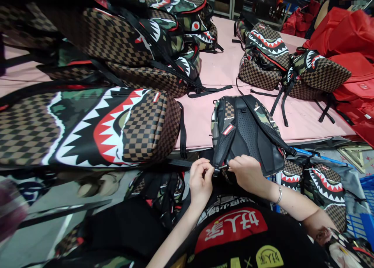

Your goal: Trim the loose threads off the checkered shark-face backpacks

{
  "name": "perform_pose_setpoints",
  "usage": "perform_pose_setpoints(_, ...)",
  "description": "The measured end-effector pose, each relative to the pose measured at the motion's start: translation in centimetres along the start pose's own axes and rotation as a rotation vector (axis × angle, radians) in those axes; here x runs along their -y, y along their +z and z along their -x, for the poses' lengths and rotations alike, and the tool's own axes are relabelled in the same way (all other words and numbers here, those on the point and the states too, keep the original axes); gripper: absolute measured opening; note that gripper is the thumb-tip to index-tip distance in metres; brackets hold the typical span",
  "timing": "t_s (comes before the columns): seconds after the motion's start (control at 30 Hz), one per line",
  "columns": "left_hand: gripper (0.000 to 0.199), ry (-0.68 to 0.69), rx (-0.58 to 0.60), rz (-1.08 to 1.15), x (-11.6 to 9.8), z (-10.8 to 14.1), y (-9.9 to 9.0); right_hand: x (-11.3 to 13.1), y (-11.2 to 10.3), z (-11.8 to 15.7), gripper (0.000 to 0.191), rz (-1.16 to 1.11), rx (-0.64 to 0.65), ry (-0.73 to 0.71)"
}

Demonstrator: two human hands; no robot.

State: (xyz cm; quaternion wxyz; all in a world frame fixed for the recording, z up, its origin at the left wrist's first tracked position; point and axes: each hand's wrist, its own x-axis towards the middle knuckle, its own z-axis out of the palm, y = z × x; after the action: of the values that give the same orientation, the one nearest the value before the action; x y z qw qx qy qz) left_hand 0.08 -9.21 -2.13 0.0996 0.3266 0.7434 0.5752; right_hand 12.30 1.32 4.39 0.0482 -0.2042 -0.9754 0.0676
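A backpack lies at the near edge of the pink table, its black padded back and straps facing up, with a small red and white tag on one strap. Just below its lower left corner, my left hand pinches the end of a black strap. My right hand is closed on a thin dark piece beside it, close to the left fingertips. Whether that piece is strap or a small tool is too small to tell.
Checkered shark-mouth backpacks are piled on the left of the pink table. More backpacks and red bags lie to the right. Blue crates holding backpacks stand at lower right. Further bags lie below left.
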Motion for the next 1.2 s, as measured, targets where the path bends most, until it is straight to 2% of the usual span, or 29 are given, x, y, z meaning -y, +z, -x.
perform_pose_setpoints(0.13, 0.013, -0.075, -0.008, 0.046, 0.3, 0.0, -0.2, -0.3, 0.2, -0.1, 0.010, -0.011, -0.004, 0.025)
perform_pose_setpoints(0.43, 0.014, -0.108, 0.006, 0.072, 0.4, 0.4, -0.1, 0.0, 0.8, -0.8, 0.014, -0.033, -0.007, -0.033)
perform_pose_setpoints(0.6, 0.014, -0.143, -0.024, 0.117, 1.0, 0.4, 0.0, -0.2, 1.6, -1.1, 0.019, -0.035, -0.024, -0.050)
perform_pose_setpoints(0.67, 0.016, -0.215, -0.065, 0.222, 1.2, 0.4, 0.1, -0.4, 1.8, -1.2, 0.022, -0.095, -0.040, -0.046)
perform_pose_setpoints(0.73, 0.018, -0.353, -0.104, 0.402, 1.2, 0.4, 0.2, -0.7, 1.9, -1.1, 0.024, -0.197, -0.085, -0.014)
perform_pose_setpoints(0.83, 0.024, -0.566, -0.104, 0.678, 0.8, 0.2, 0.0, -1.2, 1.9, -1.0, 0.018, -0.455, -0.168, 0.103)
perform_pose_setpoints(0.9, 0.027, -0.614, -0.094, 0.778, 0.4, 0.1, -0.3, -1.4, 2.4, -1.1, 0.013, -0.672, -0.172, 0.220)
perform_pose_setpoints(0.97, 0.029, -0.599, -0.087, 0.831, 0.2, 0.1, -0.5, -1.3, 3.3, -1.6, 0.021, -0.835, -0.118, 0.353)
perform_pose_setpoints(1.03, 0.038, -0.566, -0.073, 0.856, 0.3, 0.1, -0.6, -0.9, 4.4, -2.5, 0.024, -0.954, -0.020, 0.424)
perform_pose_setpoints(1.13, 0.037, -0.454, -0.025, 0.760, 0.7, 0.0, -0.2, 0.1, 5.4, -4.7, 0.024, -1.154, 0.012, 0.387)
perform_pose_setpoints(1.17, 0.040, -0.398, 0.022, 0.691, 0.8, -0.1, 0.1, 0.4, 5.4, -5.5, 0.024, -1.187, -0.023, 0.367)
perform_pose_setpoints(1.2, 0.053, -0.341, 0.076, 0.608, 1.0, -0.3, 0.4, 0.7, 5.2, -6.3, 0.022, -1.174, -0.067, 0.354)
